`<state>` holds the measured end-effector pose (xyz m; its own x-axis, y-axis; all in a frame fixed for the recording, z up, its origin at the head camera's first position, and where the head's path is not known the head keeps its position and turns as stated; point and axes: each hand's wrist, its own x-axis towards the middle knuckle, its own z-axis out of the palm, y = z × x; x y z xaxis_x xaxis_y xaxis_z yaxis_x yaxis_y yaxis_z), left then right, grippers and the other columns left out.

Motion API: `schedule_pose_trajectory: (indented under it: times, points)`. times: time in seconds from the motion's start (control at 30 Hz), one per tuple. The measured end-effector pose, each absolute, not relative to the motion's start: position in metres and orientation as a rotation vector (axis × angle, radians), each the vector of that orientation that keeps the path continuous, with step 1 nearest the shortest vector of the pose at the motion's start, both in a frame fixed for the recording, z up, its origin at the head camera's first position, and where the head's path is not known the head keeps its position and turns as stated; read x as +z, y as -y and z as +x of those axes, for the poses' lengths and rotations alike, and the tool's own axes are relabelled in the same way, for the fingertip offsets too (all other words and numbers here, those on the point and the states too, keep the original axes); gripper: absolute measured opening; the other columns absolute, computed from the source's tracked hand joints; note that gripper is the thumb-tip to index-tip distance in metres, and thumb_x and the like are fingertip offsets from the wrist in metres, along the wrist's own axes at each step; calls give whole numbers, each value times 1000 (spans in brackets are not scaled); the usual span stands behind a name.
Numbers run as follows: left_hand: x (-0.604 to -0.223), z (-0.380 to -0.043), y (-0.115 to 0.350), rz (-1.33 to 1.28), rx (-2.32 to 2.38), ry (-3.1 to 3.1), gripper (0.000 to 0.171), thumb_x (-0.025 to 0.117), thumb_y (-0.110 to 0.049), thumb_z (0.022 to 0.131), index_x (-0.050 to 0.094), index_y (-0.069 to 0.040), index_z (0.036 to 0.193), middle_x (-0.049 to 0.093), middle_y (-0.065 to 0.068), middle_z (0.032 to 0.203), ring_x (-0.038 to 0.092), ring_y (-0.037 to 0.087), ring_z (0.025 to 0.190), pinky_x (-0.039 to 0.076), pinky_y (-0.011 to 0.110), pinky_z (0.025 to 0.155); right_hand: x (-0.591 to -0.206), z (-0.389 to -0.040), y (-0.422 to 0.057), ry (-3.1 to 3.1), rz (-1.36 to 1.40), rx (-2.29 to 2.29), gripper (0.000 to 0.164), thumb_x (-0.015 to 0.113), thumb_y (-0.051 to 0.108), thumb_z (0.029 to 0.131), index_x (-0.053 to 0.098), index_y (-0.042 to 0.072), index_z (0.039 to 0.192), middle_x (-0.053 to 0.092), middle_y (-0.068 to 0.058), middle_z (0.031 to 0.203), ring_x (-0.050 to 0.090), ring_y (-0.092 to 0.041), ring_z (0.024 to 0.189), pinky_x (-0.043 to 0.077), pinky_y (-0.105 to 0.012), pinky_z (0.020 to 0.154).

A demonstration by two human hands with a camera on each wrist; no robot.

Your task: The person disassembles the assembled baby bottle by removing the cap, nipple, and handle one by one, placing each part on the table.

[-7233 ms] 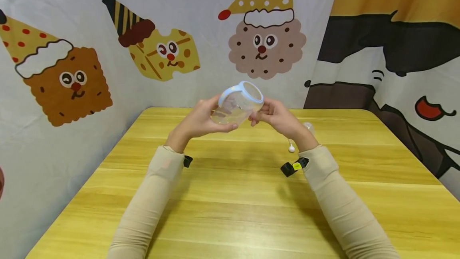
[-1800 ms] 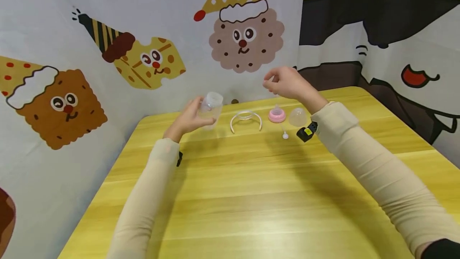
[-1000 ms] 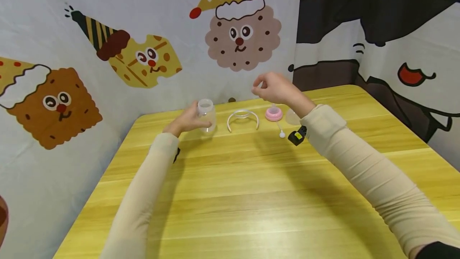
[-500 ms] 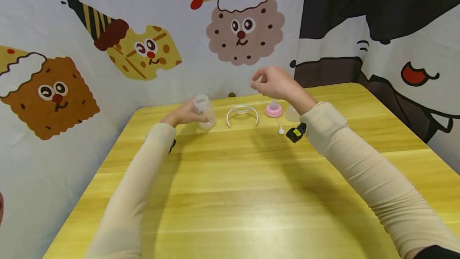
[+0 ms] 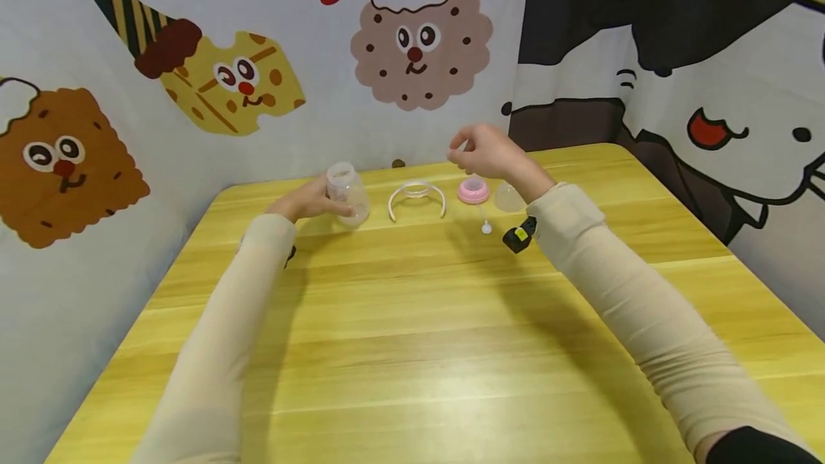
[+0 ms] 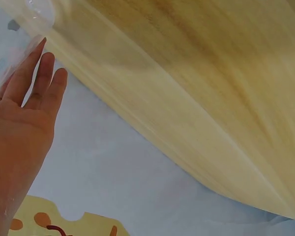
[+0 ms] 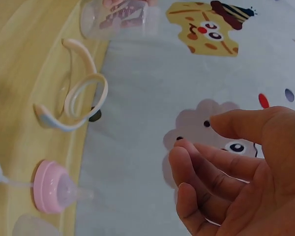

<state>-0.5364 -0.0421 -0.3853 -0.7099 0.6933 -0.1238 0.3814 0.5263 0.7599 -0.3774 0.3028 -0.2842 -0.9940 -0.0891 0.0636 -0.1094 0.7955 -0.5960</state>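
Note:
My left hand (image 5: 309,199) holds a clear baby bottle (image 5: 356,199) without its top, low at the table's back left. Its thumb lies across the near side and its fingers go behind the bottle; the neck leans a little left. The left wrist view shows only slivers of the bottle beside long fingers (image 6: 42,83). Raised above the back of the table, my right hand (image 5: 488,152) hangs loosely curled with nothing between thumb and fingertips. Below it sit a pink nipple collar (image 5: 473,192) with a clear nipple (image 7: 83,194) and a white-weighted straw (image 5: 486,228).
A pale two-armed bottle handle ring (image 5: 417,192) lies between the bottle and the pink collar. Right of the collar is a clear dome cap (image 5: 508,199), partly behind my right wrist. The wooden table (image 5: 387,349) ends at a cartoon-printed cloth wall (image 5: 303,149).
The handle ring, earlier on the bottle held in both hands, now lies on the table. My left hand has lowered the bottle toward the tabletop. My right hand hovers almost unmoved lately.

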Motion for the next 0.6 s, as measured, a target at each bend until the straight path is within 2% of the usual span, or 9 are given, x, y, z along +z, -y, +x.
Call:
schedule_pose_trajectory:
  times: [0.13,0.23,0.37,0.47,0.53,0.6]
  points:
    - [-392,-532,53,803,991,-2364,101,79,-18,96,10,-9,169,41,26,159,41,42,146,30,60,122,-294,-381,-304,2974,151,992,39,59,24,108,64,-2,136,69,-19,108,67,-35,100,52,-38,79]
    - [-398,-530,63,780,992,-2374,102,80,-20,96,11,-10,170,41,26,159,40,43,148,30,61,122,-300,-384,-301,2999,158,975,40,60,25,108,63,-2,138,66,-20,113,64,-32,100,52,-42,84]
    - [-404,-527,73,812,946,-2378,86,80,-18,96,29,-5,164,47,25,156,43,43,145,31,63,121,-306,-385,-298,3042,177,967,44,60,26,108,60,-3,142,64,-24,124,62,-36,110,51,-49,94]
    - [-413,-526,78,851,820,-2349,83,79,-21,97,31,1,161,42,28,159,38,46,148,28,65,122,-311,-384,-301,3087,179,925,46,59,27,108,58,-4,143,63,-26,132,61,-39,120,50,-53,102]
    - [-418,-524,81,807,694,-2351,94,79,-32,97,22,2,164,30,30,166,28,48,154,23,67,123,-314,-384,-304,3119,174,893,47,59,27,108,57,-4,144,62,-27,136,60,-41,125,48,-54,106]
    - [-423,-522,86,732,563,-2372,113,79,-48,95,7,2,167,17,32,171,18,51,157,19,69,124,-319,-384,-309,3152,159,856,49,59,29,108,57,-5,144,61,-28,139,59,-41,129,47,-56,108]
